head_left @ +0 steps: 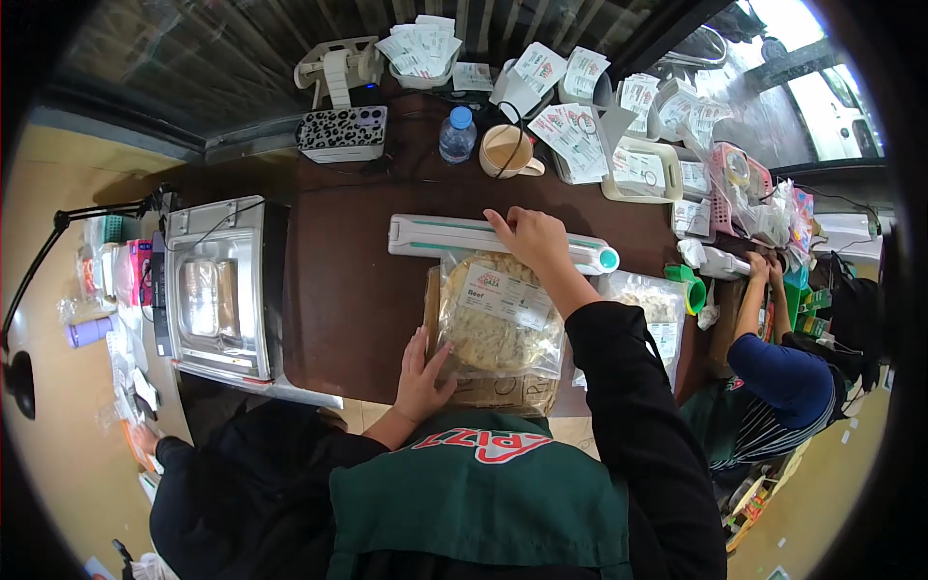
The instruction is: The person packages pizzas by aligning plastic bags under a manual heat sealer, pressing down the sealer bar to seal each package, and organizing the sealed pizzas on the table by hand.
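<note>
A white and teal vacuum sealer [435, 235] lies across the brown table. My right hand [536, 240] rests over its middle, fingers curled on the lid and thumb out to the left. Below the sealer, a clear plastic bag [498, 348] holds a flat round pizza with a label [503, 295] reading "Beef". The bag's upper edge meets the sealer; whether it goes inside is hidden. Cardboard [503, 391] lies under the bag. My left hand [422, 377] is open, fingers spread, at the bag's lower left edge.
Another bagged, labelled pizza [648, 300] lies right, partly behind my arm. A steel chamber machine [217, 290] stands left. Along the back are a phone [343, 128], a water bottle [458, 137], a mug [507, 153] and containers of labels [643, 169]. A co-worker [788, 382] works at right; another person's hand [145, 440] shows left.
</note>
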Available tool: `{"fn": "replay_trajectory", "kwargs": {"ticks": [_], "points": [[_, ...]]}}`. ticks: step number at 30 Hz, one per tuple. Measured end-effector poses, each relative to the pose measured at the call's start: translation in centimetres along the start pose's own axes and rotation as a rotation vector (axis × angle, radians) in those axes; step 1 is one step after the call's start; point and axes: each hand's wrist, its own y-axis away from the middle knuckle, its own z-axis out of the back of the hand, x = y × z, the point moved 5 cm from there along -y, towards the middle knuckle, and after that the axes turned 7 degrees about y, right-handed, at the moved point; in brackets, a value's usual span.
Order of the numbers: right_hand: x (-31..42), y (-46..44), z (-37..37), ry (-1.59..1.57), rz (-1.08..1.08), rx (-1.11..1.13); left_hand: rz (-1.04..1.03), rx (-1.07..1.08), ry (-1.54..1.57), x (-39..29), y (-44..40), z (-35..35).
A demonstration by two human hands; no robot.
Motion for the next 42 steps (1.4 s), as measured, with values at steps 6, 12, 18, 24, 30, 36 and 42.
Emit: {"fn": "replay_trajectory", "kwargs": {"ticks": [6, 12, 18, 24, 30, 36, 42], "points": [[-0.1, -0.3, -0.2, -0.002, -0.008, 0.009, 0.001, 0.049, -0.029, 0.2, 0.0, -0.2], [0.2, 0.0, -0.1, -0.003, 0.004, -0.036, -0.05, 0.079, -0.103, 0.0, -0.1, -0.2], [0.3, 0.9, -0.2, 0.078, 0.109, -0.277, -0.086, 0.088, -0.105, 0.1, 0.0, -0.5], [0.2, 0.8, 1.7, -0.044, -0.032, -0.055, -0.102, 0.094, -0.071, 0.0, 0.0, -0.6], [-1.4, 2.4, 8.2, -0.885, -0.117, -0.383, -0.136, 0.07, -0.053, 0.2, 0.1, -0.5], [-5.0, 19.2, 5.3, -1.307, -0.322, -0.812, -0.185, 0.052, -0.091, 0.1, 0.1, -0.6], [-7.5, 27.5, -8.9, -0.739, -0.508, -0.409, -0.181, 0.03, -0.106, 0.2, 0.2, -0.8]]}}
